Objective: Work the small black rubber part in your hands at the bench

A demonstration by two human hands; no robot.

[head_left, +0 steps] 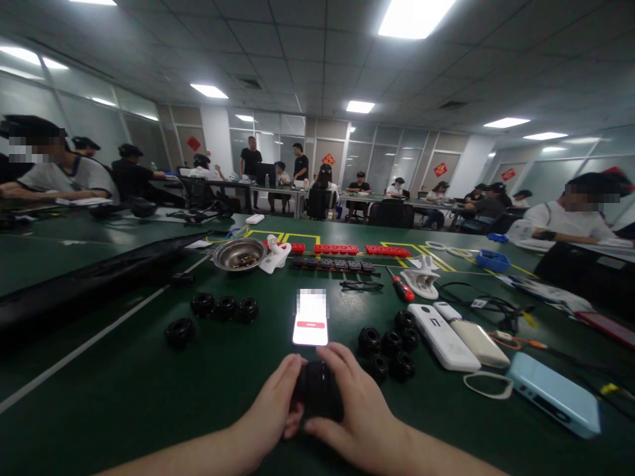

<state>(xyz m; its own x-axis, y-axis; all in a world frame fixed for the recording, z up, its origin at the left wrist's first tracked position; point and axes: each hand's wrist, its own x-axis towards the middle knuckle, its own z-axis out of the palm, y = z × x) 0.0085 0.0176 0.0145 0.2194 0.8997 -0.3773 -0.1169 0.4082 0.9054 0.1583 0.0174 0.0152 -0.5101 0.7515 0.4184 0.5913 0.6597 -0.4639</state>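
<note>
Both my hands are closed round one small black rubber wheel just above the green table near its front edge. My left hand grips it from the left, thumb and fingers curled. My right hand wraps it from the right, fingers over the top. A lit phone lies flat just beyond the wheel. Several more black wheels lie in a cluster to the right, others in a row to the left, and one alone.
A metal bowl, red parts, a black strip and a red screwdriver lie further back. White and beige power banks, a light blue device and cables fill the right. A long black bag lies left. People sit around.
</note>
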